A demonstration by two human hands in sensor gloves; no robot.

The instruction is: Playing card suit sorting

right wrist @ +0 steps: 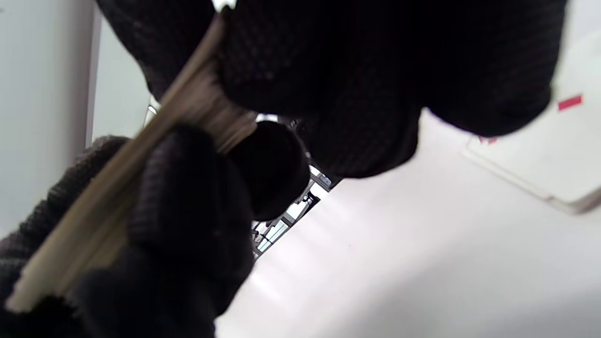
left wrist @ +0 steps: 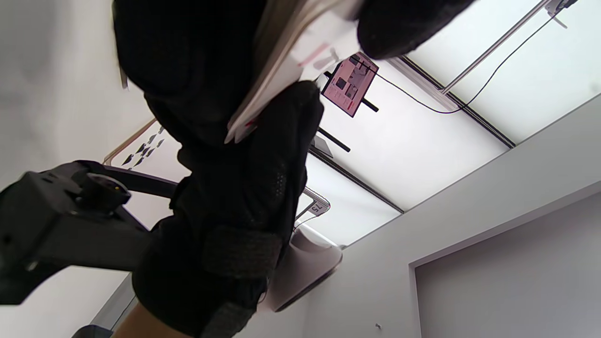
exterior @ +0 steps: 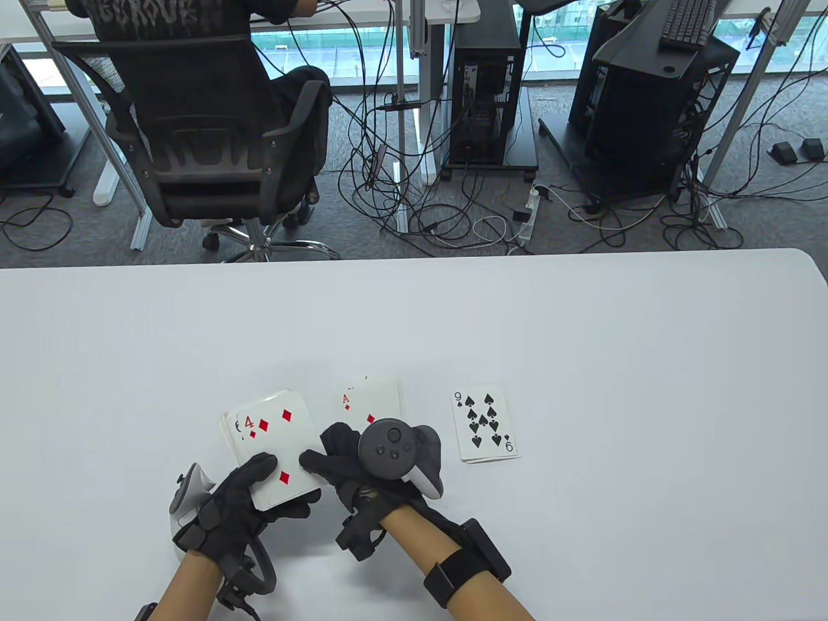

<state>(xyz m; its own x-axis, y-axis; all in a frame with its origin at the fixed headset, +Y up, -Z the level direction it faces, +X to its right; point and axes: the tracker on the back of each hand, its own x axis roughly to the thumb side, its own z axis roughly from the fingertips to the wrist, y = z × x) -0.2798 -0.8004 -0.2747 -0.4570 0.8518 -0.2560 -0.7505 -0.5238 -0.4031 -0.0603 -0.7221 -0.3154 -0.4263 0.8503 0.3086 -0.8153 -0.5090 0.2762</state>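
Note:
My left hand (exterior: 253,486) grips a face-up deck (exterior: 275,453) whose top card is the four of diamonds (exterior: 268,432), thumb laid across it. My right hand (exterior: 331,463) reaches in from the right, and its thumb and fingers pinch the top card at its right edge. The left wrist view shows the deck's edge (left wrist: 274,75) between my left hand's (left wrist: 225,188) gloved fingers. In the right wrist view the deck's edge (right wrist: 141,188) runs slantwise under my right hand (right wrist: 357,89). On the table lie a diamonds pile (exterior: 374,400) with an ace on top and a spades pile (exterior: 485,427) topped by the nine.
The white table (exterior: 582,336) stretches wide beyond the piles. The diamonds pile (right wrist: 540,155) shows at the right of the right wrist view. Past the far edge a person sits in an office chair (exterior: 207,142), among desks, computer towers and floor cables.

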